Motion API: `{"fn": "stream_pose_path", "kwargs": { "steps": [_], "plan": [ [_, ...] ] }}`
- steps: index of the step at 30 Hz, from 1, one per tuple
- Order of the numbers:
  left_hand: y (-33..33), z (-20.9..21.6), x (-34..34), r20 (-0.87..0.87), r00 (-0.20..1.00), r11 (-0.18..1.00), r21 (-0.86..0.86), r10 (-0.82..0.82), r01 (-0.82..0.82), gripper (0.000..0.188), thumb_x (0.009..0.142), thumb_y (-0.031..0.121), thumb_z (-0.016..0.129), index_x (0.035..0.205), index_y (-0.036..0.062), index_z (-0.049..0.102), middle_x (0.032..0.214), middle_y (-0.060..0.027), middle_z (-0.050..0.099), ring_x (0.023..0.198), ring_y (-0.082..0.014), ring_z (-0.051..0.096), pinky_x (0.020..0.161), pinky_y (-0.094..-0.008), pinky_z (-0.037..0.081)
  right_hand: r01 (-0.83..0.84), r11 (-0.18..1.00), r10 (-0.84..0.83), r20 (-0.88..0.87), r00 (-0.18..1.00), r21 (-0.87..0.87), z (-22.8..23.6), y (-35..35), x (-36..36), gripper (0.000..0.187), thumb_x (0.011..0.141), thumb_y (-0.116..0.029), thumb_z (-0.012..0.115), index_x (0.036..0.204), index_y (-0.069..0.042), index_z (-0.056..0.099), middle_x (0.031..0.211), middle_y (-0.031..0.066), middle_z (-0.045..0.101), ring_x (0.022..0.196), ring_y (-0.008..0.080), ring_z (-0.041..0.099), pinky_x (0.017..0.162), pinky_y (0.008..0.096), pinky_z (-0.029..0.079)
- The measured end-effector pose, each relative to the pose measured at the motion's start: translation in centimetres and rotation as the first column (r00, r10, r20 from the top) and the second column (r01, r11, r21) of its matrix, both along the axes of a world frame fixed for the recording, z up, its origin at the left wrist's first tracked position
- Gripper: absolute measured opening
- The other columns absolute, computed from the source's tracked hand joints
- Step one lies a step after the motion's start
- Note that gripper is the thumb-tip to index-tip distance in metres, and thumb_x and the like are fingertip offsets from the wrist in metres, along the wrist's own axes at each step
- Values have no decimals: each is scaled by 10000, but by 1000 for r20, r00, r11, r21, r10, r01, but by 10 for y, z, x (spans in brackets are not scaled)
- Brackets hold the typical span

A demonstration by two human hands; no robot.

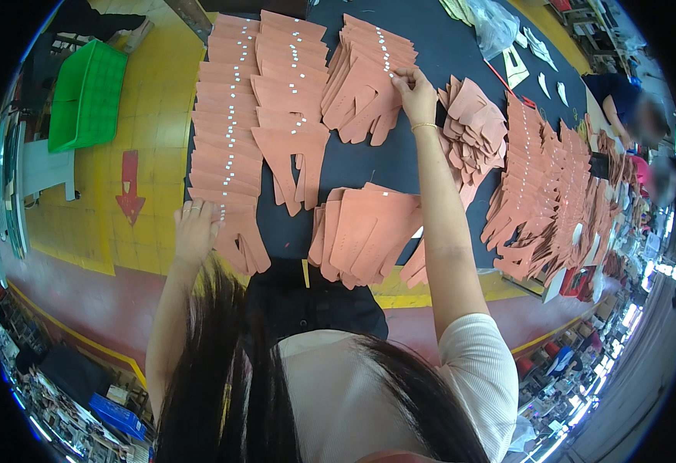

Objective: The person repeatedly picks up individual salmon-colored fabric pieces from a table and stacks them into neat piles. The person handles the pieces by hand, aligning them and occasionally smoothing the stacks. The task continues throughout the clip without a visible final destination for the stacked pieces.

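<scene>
My right hand (416, 96), with a thin bracelet at the wrist, reaches over a fanned stack of reddish-brown, leather-like cut pieces (359, 100). Its thumb and fingers pinch together beside a line of small white stickers (385, 54) on that stack; anything between the fingertips is too small to make out. At the table's left edge my left hand (197, 228), wearing a ring, curls its fingers by the lower end of a long overlapping row of the same pieces (226, 162). What those fingers hold is hidden. White stickers run along this row and the neighbouring row (291, 116).
A fanned pile of pieces (369, 235) lies near my body, a heaped pile (473, 127) right of my right forearm. More rows (531, 170) cover the right side. Clear plastic bags (496, 27) lie at the back. A green crate (87, 92) stands left; a person (623, 100) is at far right.
</scene>
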State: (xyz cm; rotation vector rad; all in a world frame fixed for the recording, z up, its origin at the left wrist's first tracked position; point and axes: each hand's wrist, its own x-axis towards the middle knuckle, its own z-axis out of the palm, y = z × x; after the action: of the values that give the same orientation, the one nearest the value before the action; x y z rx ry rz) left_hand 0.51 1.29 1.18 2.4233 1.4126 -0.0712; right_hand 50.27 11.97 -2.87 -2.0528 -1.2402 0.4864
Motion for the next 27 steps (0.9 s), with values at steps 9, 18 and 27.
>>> {"fn": "stream_pose_path", "kwargs": {
  "steps": [9,18,27],
  "plan": [
    [-1,4,0,-33,999,1000,-2,-12,12,384,795,218,736,1118,71,591,1064,-99,550,1053,-286,506,904,-433,349,-15,1000,14,51,999,24,0,-3,-1,240,814,-200,767,1017,-75,742,774,51,720,750,204,683,731,333,497],
    [-1,7,0,-9,1000,1000,6,-24,24,419,778,207,751,1145,80,594,1081,-99,550,1098,-289,501,953,-453,351,-23,998,27,80,996,-53,-4,-1,3,250,830,-210,757,1051,-97,729,866,58,715,834,210,667,814,392,477],
    [-1,5,-9,15,1000,997,-75,-9,10,459,746,154,757,1175,101,602,1110,-90,560,1135,-295,485,947,-443,329,-287,941,235,268,934,176,44,-16,-73,245,818,-171,740,1044,-92,695,1013,146,603,952,325,576,859,426,470]
  ]
}}
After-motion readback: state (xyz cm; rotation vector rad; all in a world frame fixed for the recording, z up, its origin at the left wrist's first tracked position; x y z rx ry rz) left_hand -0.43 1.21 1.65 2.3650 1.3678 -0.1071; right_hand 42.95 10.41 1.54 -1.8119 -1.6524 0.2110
